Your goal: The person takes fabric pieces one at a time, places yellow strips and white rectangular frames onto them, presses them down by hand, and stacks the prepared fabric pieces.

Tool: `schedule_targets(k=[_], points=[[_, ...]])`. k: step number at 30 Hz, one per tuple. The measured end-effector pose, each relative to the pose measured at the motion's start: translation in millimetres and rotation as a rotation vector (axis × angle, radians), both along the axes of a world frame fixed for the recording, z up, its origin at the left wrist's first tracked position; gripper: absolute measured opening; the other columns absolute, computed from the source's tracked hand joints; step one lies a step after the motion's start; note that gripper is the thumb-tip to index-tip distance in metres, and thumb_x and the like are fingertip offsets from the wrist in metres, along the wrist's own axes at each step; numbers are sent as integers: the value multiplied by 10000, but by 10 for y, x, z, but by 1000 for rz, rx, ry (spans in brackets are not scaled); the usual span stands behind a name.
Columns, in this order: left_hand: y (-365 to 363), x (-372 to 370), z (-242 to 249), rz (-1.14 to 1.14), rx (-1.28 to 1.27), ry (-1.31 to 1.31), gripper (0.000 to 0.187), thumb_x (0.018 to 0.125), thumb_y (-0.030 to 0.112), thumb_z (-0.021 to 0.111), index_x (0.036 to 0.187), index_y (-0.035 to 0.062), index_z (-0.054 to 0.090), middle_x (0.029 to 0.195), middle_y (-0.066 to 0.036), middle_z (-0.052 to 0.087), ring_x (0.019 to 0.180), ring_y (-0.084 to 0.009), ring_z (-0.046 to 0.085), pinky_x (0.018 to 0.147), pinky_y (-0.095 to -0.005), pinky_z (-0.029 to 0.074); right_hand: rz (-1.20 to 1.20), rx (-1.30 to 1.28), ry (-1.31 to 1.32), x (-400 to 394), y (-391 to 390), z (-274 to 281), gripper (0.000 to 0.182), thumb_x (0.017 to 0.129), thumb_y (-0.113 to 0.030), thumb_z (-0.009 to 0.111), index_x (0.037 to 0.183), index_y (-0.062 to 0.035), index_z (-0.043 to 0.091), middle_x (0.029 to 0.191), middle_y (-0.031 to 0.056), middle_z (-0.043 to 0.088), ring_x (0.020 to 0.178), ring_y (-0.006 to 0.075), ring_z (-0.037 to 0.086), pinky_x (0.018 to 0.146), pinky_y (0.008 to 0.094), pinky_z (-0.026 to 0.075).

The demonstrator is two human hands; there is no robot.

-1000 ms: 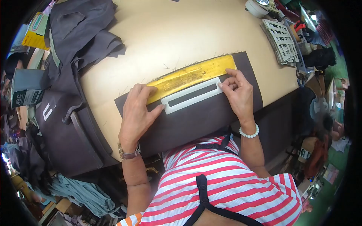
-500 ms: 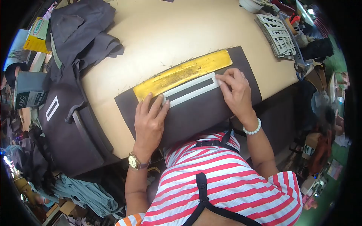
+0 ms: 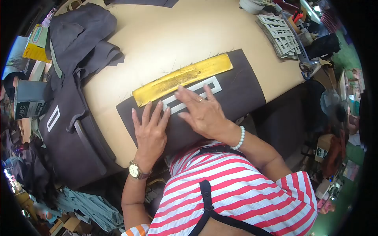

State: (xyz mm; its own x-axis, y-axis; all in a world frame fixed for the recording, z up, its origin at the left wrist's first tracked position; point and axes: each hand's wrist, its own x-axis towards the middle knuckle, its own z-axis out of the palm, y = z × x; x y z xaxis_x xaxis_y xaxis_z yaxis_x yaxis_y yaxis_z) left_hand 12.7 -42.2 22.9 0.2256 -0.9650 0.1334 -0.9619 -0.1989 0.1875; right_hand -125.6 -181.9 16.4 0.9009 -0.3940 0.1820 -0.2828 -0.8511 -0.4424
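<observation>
A dark brown fabric panel (image 3: pixel 248 92) lies flat on the table in front of me. On it rests a white rectangular frame piece (image 3: pixel 217 85) with a long slot, just below a yellow strip (image 3: pixel 157 87) with worn, dark marks. My left hand (image 3: pixel 151 131) lies open on the panel, fingers spread, its fingertips at the frame's left end. My right hand (image 3: pixel 206 114) is open too; its fingers lie across the middle of the frame and hide part of it.
Dark fabric (image 3: pixel 80 35) is heaped at the left, where another white frame piece (image 3: pixel 53 118) lies on dark material. A yellow box (image 3: pixel 37 43) and a grey tin (image 3: pixel 29 100) stand beyond. White slotted pieces (image 3: pixel 278 36) are stacked at the right, near scissors (image 3: pixel 305 71).
My right hand has let go of the frame's right end and moved left, flattening over its middle. My left hand's fingers have spread. The view has shifted slightly.
</observation>
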Motion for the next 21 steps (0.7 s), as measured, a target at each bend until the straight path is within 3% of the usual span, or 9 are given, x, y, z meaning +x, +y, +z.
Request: schedule_targets(k=[9,13,15,17,21], points=[[64,88,-5,-84,-8,-20,505,762,-31,524,1240,120,592,1331,-120,515,1292,-317,412,1061,-633,215,-353,-204,9,-411,-510,59,481,922,-222,542,1325,8,417,1145,66,642,1149,214,548,1027,637,265],[89,138,-61,-134,-26,41,603,717,-91,491,1267,139,582,1350,-120,504,1327,-336,375,1080,-622,198,-416,-449,-29,-172,-363,126,380,881,-250,564,1169,-3,580,1044,71,650,1071,292,566,1012,595,303],[66,123,-32,-115,-11,24,601,708,-90,494,1257,136,590,1359,-123,494,1341,-341,357,1083,-625,185,-171,-343,91,28,36,98,347,862,-278,570,1094,-27,632,1086,79,624,1087,305,545,1006,582,309],[71,77,-8,-111,20,13,571,718,-71,506,1244,133,597,1363,-129,487,1351,-346,340,1081,-637,173,-61,-283,-72,150,460,-151,346,871,-293,563,1092,-37,636,1150,95,600,1120,262,534,1004,604,294],[42,27,101,-95,46,-14,497,722,-42,547,1191,105,621,1333,-142,494,1368,-353,305,1073,-665,149,-59,-244,-66,-119,185,-92,368,867,-268,587,1164,-51,610,1182,91,603,1135,217,537,1005,635,263]])
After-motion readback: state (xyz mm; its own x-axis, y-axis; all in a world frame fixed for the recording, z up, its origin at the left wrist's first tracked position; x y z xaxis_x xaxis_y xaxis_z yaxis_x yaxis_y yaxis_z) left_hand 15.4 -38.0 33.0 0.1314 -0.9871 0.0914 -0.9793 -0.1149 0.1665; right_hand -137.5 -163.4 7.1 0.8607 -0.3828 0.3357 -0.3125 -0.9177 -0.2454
